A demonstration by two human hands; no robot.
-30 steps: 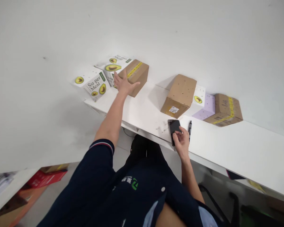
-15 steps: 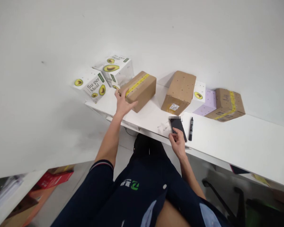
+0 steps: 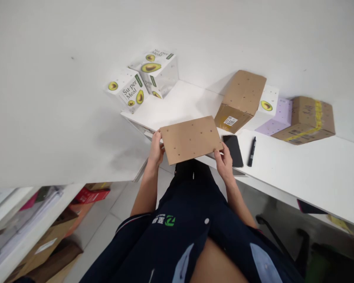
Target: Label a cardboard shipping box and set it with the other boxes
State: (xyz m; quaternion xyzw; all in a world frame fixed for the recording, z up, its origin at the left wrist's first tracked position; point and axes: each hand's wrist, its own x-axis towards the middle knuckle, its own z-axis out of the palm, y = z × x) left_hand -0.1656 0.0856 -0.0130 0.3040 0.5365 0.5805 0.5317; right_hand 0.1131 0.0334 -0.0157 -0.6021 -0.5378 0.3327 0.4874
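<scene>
A brown cardboard box (image 3: 191, 139) is held between my two hands over the front edge of the white desk, its dotted plain face turned up. My left hand (image 3: 156, 149) grips its left end, with some fingers hidden beneath. On the lower right corner, my right hand (image 3: 223, 159) has its thumb and fingers closed. Just right of that hand a black smartphone (image 3: 233, 151) lies flat, and beside it is a black marker (image 3: 251, 151). The yellow tape seen earlier on this box is out of sight.
Two white avocado-print boxes (image 3: 129, 89) stand at the desk's left end. Along the wall to the right are a taller brown box (image 3: 242, 92), a white box (image 3: 267, 106), a lilac box (image 3: 279, 118) and a taped brown box (image 3: 309, 118). Shelves (image 3: 47, 232) stand lower left.
The box has come off the desk toward me and been turned, hiding its yellow tape. My right hand has left the phone and taken the box's right end. The view has shifted.
</scene>
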